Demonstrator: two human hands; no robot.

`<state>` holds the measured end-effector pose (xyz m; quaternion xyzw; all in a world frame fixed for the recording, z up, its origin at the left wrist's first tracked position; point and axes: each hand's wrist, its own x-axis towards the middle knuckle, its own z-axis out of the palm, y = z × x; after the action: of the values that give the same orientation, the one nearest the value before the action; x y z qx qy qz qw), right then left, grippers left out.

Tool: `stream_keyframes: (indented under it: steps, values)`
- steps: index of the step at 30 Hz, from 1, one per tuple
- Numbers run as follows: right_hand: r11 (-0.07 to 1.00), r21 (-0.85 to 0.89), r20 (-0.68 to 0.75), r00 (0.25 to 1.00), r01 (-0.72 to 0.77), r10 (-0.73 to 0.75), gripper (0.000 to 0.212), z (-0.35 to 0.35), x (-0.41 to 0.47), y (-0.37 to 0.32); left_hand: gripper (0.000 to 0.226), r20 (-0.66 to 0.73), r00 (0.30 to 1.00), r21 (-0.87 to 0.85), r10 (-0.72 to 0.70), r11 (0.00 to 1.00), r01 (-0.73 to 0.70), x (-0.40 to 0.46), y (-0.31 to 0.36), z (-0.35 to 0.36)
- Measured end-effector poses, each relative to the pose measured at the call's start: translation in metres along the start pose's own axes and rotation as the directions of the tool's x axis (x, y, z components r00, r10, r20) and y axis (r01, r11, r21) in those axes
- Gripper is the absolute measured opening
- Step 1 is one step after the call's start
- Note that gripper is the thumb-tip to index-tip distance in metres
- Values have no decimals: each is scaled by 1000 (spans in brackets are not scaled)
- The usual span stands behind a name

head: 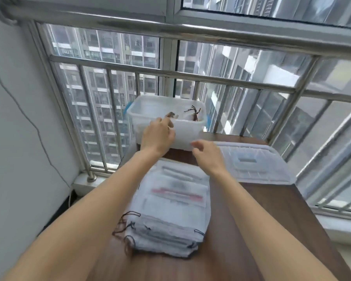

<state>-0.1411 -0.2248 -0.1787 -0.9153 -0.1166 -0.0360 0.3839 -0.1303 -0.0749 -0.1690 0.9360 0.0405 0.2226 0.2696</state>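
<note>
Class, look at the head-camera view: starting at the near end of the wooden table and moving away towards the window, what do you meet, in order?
Stack of white drawstring bags → right hand → clear plastic box → steel railing → tower blocks outside. The left hand and the lid are left out, since they overlap others in depth.

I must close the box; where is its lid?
In the head view the lid lies flat on the table at the right, beside the right hand.
</note>
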Motion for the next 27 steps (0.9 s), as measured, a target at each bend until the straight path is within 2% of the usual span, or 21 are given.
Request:
stream_keyframes:
  steps: [3, 6, 8, 11, 13, 15, 18, 20, 23, 27]
  values:
    - [999, 27, 31, 999, -41, 40, 35, 7, -49, 11, 25, 97, 995, -41, 2, 999, 2, -49, -3, -15]
    - [997, 23, 145, 987, -77, 73, 33, 13, -92, 13, 25, 308, 951, -25, 31, 999, -24, -93, -6, -31]
    - [996, -24, 252, 964, -82, 85, 32, 16, -114, 14, 25, 484, 874, -3, 52, 998, -57, -116, -11, -38]
    - [995, -25, 357, 929, -100, 102, 31, 17, -139, 16, 40, 691, 723, 14, 16, 999, -36, -143, -21, -45]
    - [994, -14, 362, 926, -107, 105, 32, 17, -152, 20, 43, 744, 668, 38, -12, 999, -25, -154, -30, -45]
    - [995, -13, 358, 929, -98, 96, 34, 16, -160, 24, 37, 760, 650, -1, -5, 1000, 10, -160, -36, -45]
    - [996, -63, 351, 933, -64, 82, 35, 17, -166, 30, 44, 750, 661, -48, -24, 995, 90, -166, -47, -43]
    - [993, -105, 279, 957, -47, 75, 33, 19, -167, 33, 44, 725, 687, -33, -46, 994, 100, -168, -53, -39]
    - [989, -141, 92, 994, -42, 56, 31, 19, -164, 37, 29, 634, 772, -47, -43, 995, 94, -168, -51, -37]
    - [997, -27, -102, 993, -68, 65, 24, 15, -159, 37, 21, 392, 920, -77, 12, 997, 20, -165, -37, -37]
